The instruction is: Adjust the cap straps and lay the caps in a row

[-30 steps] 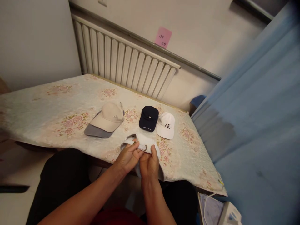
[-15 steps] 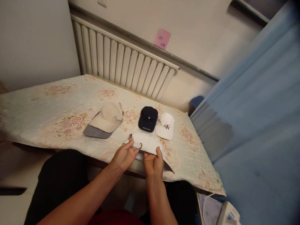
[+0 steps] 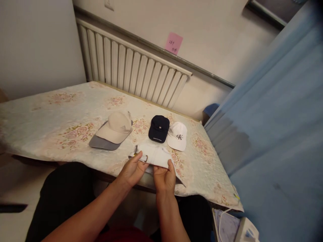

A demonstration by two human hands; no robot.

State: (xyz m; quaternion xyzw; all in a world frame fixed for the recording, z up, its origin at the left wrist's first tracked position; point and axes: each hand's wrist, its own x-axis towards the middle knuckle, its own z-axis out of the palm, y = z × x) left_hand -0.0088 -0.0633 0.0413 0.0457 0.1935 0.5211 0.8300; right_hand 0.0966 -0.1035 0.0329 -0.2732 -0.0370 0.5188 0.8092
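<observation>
Both hands grip a white baseball cap (image 3: 157, 155) near the front edge of the covered table, its back strap and metal buckle turned toward me. My left hand (image 3: 135, 168) pinches the strap beside the buckle. Over the cap's lower right edge, my right hand (image 3: 165, 174) has its thumb on top and its fingers underneath. Part of the brim sticks out at the lower right. Just beyond lie a navy cap (image 3: 158, 129) and a white cap with black letters (image 3: 178, 136), side by side. To the left, a beige cap (image 3: 117, 126) rests on a grey cap (image 3: 103, 143).
A floral cloth covers the table (image 3: 50, 134). Behind it are a radiator (image 3: 133, 67) and a wall with a pink note (image 3: 174, 43). A blue curtain (image 3: 272, 117) hangs along the right side. A white box (image 3: 247, 230) sits low at the right.
The held cap has turned slightly, and its strap end now reaches farther left past my left hand. The other caps stay in place.
</observation>
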